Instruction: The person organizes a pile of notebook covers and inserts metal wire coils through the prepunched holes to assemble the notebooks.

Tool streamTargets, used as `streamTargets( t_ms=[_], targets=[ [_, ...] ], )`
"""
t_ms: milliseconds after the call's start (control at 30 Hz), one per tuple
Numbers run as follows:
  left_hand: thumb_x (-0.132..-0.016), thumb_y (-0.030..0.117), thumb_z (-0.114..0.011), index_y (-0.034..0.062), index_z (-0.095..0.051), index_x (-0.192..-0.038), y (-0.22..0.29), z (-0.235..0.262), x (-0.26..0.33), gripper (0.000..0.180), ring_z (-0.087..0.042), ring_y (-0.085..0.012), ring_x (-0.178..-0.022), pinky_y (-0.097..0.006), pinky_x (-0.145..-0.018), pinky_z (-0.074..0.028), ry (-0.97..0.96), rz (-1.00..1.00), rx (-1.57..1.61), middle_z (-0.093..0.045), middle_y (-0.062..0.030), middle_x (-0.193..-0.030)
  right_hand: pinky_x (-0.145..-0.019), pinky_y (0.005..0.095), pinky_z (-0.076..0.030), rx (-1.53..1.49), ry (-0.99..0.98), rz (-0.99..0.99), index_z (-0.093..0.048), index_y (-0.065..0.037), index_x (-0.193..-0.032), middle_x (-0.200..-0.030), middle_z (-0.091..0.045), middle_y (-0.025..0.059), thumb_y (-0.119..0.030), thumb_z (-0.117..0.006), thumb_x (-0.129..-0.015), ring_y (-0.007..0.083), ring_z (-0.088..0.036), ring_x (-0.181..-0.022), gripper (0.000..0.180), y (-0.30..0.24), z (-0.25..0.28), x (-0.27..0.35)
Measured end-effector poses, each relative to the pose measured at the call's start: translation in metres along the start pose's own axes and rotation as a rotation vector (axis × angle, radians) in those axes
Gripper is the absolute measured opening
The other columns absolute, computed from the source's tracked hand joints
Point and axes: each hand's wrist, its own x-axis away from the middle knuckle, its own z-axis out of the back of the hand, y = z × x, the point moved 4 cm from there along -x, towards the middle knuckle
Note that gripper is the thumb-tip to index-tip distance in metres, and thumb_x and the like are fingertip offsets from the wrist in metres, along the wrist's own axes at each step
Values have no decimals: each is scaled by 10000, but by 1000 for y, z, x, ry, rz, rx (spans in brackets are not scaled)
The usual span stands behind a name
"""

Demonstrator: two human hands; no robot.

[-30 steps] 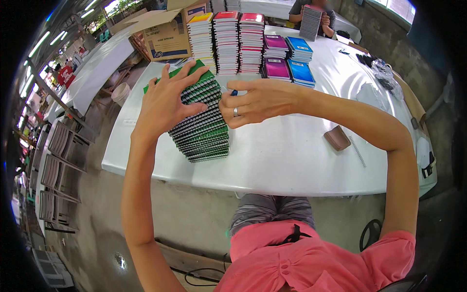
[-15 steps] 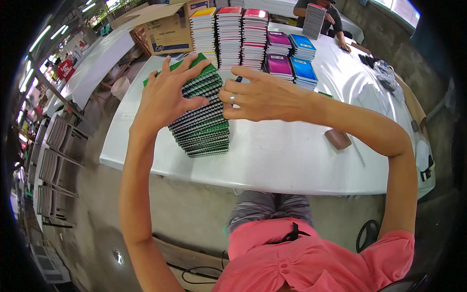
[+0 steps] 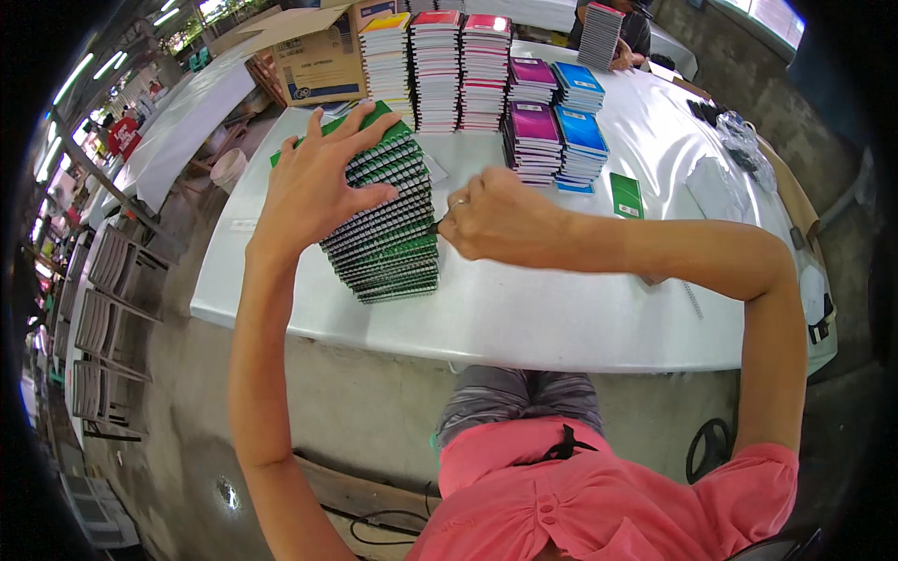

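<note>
**Squaring up a leaning stack of notebooks**

The left hand (image 3: 313,182) lies spread and flat on top of a tall stack of green spiral notebooks (image 3: 388,234), fingers splayed across the top cover and not gripping anything. The stack stands near the front edge of a white table (image 3: 524,313), and it leans: the upper books sit further away from the person than the lower ones. The right hand (image 3: 496,220) is closed into a loose fist just beside the stack's right side, its fingertips pinching at the edge of a cover about halfway down; what exactly is caught between them is too small to tell.

To do this well, the person likely needs steady downward pressure under the left palm so the upper books do not slide, while the right fingers work only on the one edge they have. The spiral bindings below the left fingers can snag each other, so a slow, level pull looks safer than a jerk.

Beyond the fingers stand more stacks of notebooks (image 3: 486,70), and a cardboard box (image 3: 323,56).
</note>
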Motion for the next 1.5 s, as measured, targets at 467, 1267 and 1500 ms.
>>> streamTargets(
  t_ms=[467,1267,1500],
  targets=[
    [-727,400,-779,295,-446,-1441,0,-1,-1,795,-284,-446,-1413,-629,-1092,-270,15,-7,3,-407,1,-1523,-1076,394,-332,144,357,349,-440,-182,-991,-1090,-519,-6,-231,-666,-794,155,-476,-1140,304,33,-6,1],
    [-722,368,-781,314,-431,-1451,3,2,-2,810,-283,-453,-1411,-636,-1091,-268,7,-5,-1,-403,-13,-1526,-1061,381,-354,131,420,337,-482,-177,-961,-1079,-526,-24,-217,-674,-771,134,-496,-1116,274,39,-5,-1],
    [-724,363,-782,316,-431,-1451,1,0,0,808,-283,-455,-1411,-646,-1084,-272,12,-12,2,-408,-10,-1522,-1056,372,-360,78,392,349,-477,-178,-950,-1092,-529,-20,-219,-666,-779,142,-502,-1119,258,36,-1,-4]
  ],
)
